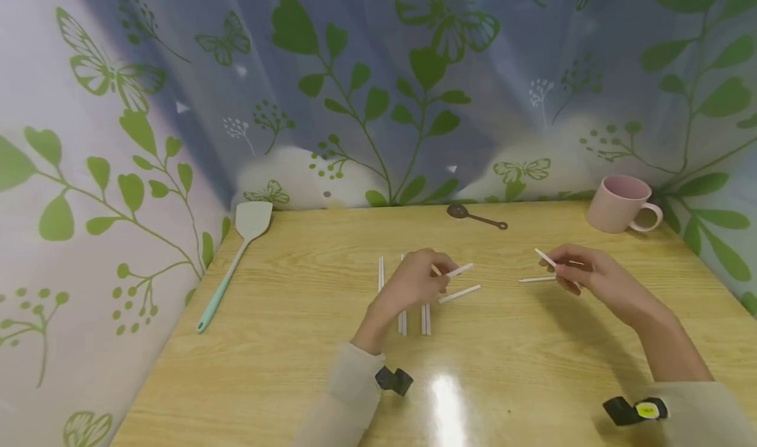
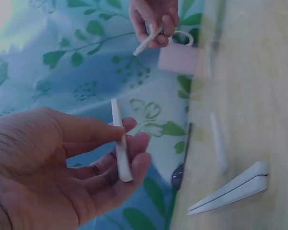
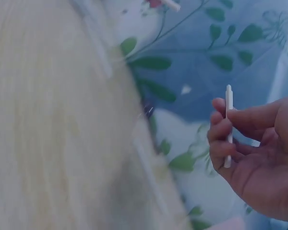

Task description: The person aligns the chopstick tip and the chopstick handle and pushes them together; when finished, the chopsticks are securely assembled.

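Note:
My left hand (image 1: 414, 279) pinches a short white chopstick piece (image 2: 121, 153) between thumb and fingers. It tapers toward one end and is held above the table. To the right, my right hand (image 1: 600, 282) holds a similar chopstick piece (image 3: 229, 127), which has a narrow stub at its tip. On the table, one loose piece (image 1: 462, 294) lies just below the left hand, and another piece (image 1: 535, 279) lies beneath the right fingers. Side-by-side pairs of white sticks (image 1: 426, 322) lie under and beside the left forearm, which hides parts of them.
A white spatula with a mint handle (image 1: 220, 296) lies along the table's left side. A dark spoon (image 1: 473, 217) is near the back edge. The pink mug (image 1: 615, 204) stands at the back right corner. Patterned curtain (image 1: 367, 105) surrounds the wooden table (image 1: 266, 368).

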A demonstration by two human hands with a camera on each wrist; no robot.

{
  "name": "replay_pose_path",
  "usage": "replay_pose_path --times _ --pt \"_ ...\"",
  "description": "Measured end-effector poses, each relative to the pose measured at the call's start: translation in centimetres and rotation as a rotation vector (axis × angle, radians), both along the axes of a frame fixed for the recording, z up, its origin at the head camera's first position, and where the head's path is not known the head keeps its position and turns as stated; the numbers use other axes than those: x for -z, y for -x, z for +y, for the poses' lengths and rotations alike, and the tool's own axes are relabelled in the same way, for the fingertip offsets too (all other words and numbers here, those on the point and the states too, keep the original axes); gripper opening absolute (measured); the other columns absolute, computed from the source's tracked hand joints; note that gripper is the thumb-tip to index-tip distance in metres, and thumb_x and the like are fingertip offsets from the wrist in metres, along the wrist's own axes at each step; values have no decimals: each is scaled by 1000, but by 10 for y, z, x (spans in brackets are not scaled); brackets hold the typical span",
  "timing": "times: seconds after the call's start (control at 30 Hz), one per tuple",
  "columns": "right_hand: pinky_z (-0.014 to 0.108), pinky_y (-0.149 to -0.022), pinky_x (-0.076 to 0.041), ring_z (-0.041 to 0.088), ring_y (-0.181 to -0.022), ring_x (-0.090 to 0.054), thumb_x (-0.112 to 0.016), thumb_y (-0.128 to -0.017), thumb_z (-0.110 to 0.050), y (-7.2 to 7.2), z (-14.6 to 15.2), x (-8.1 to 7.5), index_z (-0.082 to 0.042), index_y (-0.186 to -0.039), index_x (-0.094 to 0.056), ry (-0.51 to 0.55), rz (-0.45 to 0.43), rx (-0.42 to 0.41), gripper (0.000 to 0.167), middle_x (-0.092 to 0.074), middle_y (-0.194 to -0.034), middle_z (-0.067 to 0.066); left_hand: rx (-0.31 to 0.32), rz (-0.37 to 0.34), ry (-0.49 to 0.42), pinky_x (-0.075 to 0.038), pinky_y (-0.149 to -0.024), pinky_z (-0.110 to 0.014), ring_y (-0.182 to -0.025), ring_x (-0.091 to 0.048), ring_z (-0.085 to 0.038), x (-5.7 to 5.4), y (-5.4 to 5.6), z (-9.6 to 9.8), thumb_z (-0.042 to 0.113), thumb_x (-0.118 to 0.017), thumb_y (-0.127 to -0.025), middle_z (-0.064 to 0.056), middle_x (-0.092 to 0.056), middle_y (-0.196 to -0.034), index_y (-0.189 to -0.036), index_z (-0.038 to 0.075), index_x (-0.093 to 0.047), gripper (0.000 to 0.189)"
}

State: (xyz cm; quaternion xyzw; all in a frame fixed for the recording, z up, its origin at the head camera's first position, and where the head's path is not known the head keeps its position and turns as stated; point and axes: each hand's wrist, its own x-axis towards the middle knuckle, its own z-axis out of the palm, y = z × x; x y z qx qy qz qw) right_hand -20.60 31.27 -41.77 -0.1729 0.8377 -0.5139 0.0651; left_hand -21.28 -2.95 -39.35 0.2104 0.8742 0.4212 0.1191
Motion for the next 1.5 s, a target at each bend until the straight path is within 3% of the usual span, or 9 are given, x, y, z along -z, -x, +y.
replay_pose_path --times 0.13,0.27,0.43,0.67,0.8,0.9,1.03,1.3,1.5 --pt "37 -57 -41 23 -62 -47 -52 -111 -14 -4 -16 -17 -1 -121 -64 75 55 -11 20 -58 -82 9 7 17 -31 -51 -56 -23 -80 -72 -21 -7 1 -6 10 -62 -105 -6 -70 -109 -124 9 -73 23" --pt "36 -56 -43 22 -60 -45 -51 -111 -14 -5 -34 -30 0 -127 -63 121 73 -22 25 -53 -77 6 20 59 -57 -53 -60 -25 -73 -67 -12 -10 3 -11 15 -61 -106 -2 -72 -96 -122 10 -74 21" --pt "37 -56 -43 24 -59 -42 -50 -111 -12 -3 -57 -40 -3 -128 -63 173 78 -29 24 -45 -70 7 29 114 -114 -55 -65 -27 -75 -65 -13 -15 5 -19 23 -62 -106 0 -73 -90 -120 14 -76 21" --pt "36 -58 -46 22 -58 -47 -65 -105 -17 -1 -88 -48 -3 -118 -70 285 47 36 20 -51 -69 4 10 140 -235 -57 -65 -31 -72 -66 -16 -20 4 -29 26 -62 -107 2 -71 -90 -125 18 -76 24" --pt "34 -63 -51 22 -63 -56 -70 -101 -15 -5 -98 -51 -1 -114 -74 365 49 69 19 -61 -73 6 -7 167 -325 -61 -75 -32 -71 -67 -17 -23 3 -28 28 -64 -105 0 -71 -93 -119 17 -77 21" --pt "34 -65 -57 22 -67 -63 -69 -101 -9 -9 -101 -53 4 -111 -73 426 55 40 17 -70 -81 7 -13 169 -379 -62 -82 -31 -76 -70 -16 -25 2 -25 30 -69 -103 0 -73 -98 -114 17 -78 19" --pt "36 -70 -62 24 -76 -73 -65 -101 -1 -13 -105 -55 7 -111 -71 484 61 -30 14 -77 -96 9 -6 143 -442 -63 -79 -33 -88 -74 -15 -28 -1 -21 28 -73 -100 -3 -75 -102 -111 15 -78 17" --pt "40 -74 -64 26 -80 -77 -66 -99 5 -18 -110 -59 5 -111 -71 538 54 -82 13 -78 -92 16 24 182 -463 -63 -73 -32 -77 -71 -18 -30 -5 -18 24 -73 -100 -1 -75 -106 -114 15 -79 18" --pt "41 -74 -64 29 -80 -77 -66 -98 6 -19 -109 -60 7 -110 -70 522 76 -75 13 -78 -90 15 52 152 -470 -64 -74 -36 -81 -74 -17 -32 -6 -18 24 -73 -100 -2 -75 -109 -115 15 -79 19"
